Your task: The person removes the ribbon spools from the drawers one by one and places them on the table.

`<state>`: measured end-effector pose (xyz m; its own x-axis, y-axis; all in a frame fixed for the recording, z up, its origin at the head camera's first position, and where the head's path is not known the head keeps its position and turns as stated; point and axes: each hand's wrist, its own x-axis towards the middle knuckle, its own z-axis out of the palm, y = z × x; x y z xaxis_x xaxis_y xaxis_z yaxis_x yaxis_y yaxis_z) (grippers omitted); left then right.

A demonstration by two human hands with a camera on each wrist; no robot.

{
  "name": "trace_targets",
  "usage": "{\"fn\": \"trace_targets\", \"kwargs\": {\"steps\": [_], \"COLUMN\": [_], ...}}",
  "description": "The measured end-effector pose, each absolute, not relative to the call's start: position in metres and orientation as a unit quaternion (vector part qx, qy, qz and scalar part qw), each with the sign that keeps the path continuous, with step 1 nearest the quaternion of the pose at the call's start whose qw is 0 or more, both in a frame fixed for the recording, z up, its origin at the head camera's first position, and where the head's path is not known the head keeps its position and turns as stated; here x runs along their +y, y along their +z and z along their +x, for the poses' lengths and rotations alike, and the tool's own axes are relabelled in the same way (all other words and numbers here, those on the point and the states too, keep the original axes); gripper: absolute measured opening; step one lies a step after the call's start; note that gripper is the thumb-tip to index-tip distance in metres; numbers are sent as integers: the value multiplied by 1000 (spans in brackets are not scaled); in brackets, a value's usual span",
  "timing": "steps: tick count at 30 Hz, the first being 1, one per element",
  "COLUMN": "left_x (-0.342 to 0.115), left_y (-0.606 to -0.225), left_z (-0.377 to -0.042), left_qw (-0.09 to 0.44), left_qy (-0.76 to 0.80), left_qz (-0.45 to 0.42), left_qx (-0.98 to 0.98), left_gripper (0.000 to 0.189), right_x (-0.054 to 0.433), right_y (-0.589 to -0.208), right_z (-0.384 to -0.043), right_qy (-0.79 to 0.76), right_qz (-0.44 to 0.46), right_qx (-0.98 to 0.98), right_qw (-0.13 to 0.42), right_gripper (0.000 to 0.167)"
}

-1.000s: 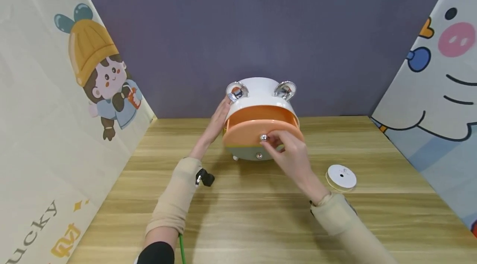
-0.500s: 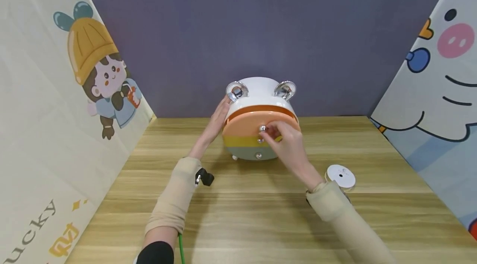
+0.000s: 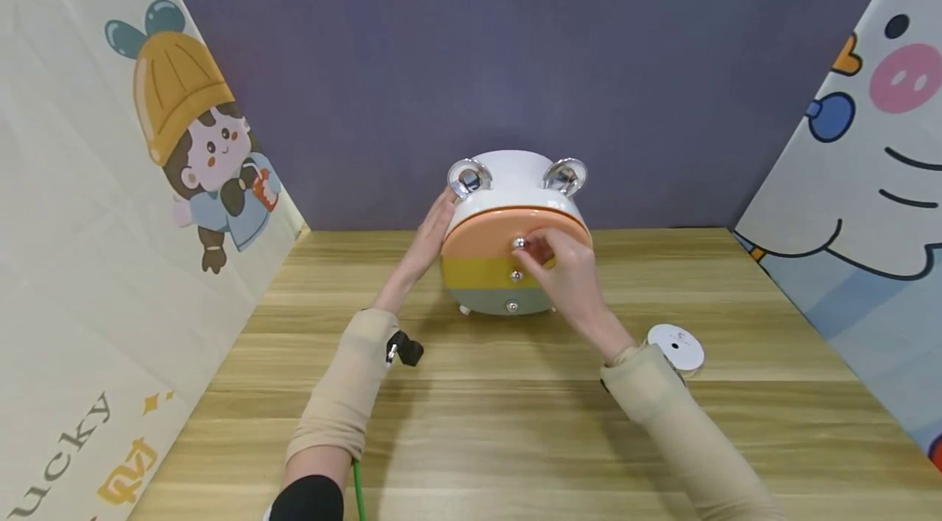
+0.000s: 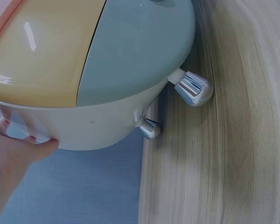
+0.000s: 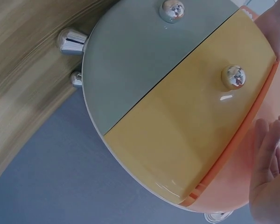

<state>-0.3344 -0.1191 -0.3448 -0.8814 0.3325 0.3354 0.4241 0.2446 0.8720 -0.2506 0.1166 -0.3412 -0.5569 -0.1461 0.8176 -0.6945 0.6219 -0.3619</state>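
A small white chest of drawers [image 3: 511, 177] with two silver ear-like rings stands at the back of the table. Its orange top drawer [image 3: 474, 235] looks almost flush in the head view; from the right wrist, its edge juts slightly past the yellow drawer [image 5: 177, 126]. Thumb and fingers of my right hand [image 3: 572, 271] pinch the silver knob [image 3: 519, 244] of the orange drawer. Against the chest's left side rests my left hand [image 3: 429, 239], fingers extended. The grey-green bottom drawer [image 4: 135, 51] is closed, and a silver foot [image 4: 193, 88] shows below it.
On the wooden table [image 3: 486, 423], a white spool [image 3: 675, 347] lies right of the chest, near my right wrist. A dark panel [image 3: 515, 55] rises close behind the chest. Printed sheets [image 3: 66, 177] flank the table.
The orange drawer has slid back into the chest, my right hand moving with its knob. The yellow drawer front has come into view. My left hand has stayed at the side.
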Motion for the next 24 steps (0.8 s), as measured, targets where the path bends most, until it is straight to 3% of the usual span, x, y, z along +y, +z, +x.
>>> {"fn": "trace_targets", "kwargs": {"steps": [5,24], "left_x": [-120,-122], "left_y": [-368,-366], "left_z": [-356,-354], "left_qw": [63,54], "left_qy": [-562,-563], "left_qz": [-240,-237], "left_qx": [-789,-790], "left_gripper": [54,54], "right_x": [116,115], "right_y": [-340,-339], "right_z": [-254,-261], "right_qy": [355,360], "right_qz": [256,243], "right_qx": [-814,-821], "right_qw": [382,372], "right_gripper": [24,24]}}
